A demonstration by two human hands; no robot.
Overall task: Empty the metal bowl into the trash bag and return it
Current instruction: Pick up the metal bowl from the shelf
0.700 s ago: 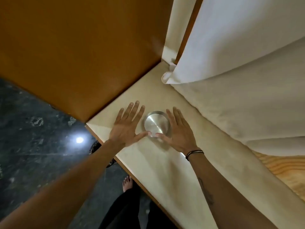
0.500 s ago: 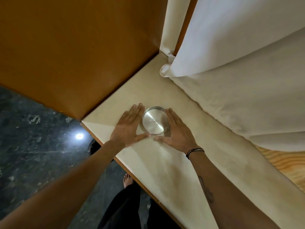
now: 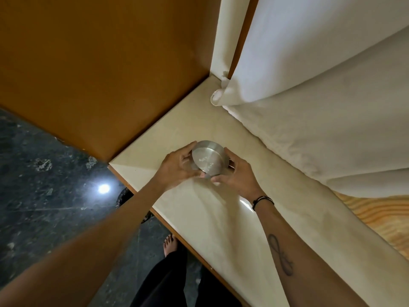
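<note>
The fingers (image 3: 229,152) of the right hand (image 3: 238,176) and those of the left hand (image 3: 177,167) are curled around opposite sides of the metal bowl (image 3: 209,160), grasping it between them. The bowl is tilted, its open face toward the camera, above the cream worktop (image 3: 217,218) near its corner. A brown panel (image 3: 99,69) borders the worktop on the left; white fabric (image 3: 321,107) lies to the right.

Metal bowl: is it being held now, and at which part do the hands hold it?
Yes. Both hands hold the metal bowl by its side wall: the left hand on its left side, the right hand on its right.
</note>
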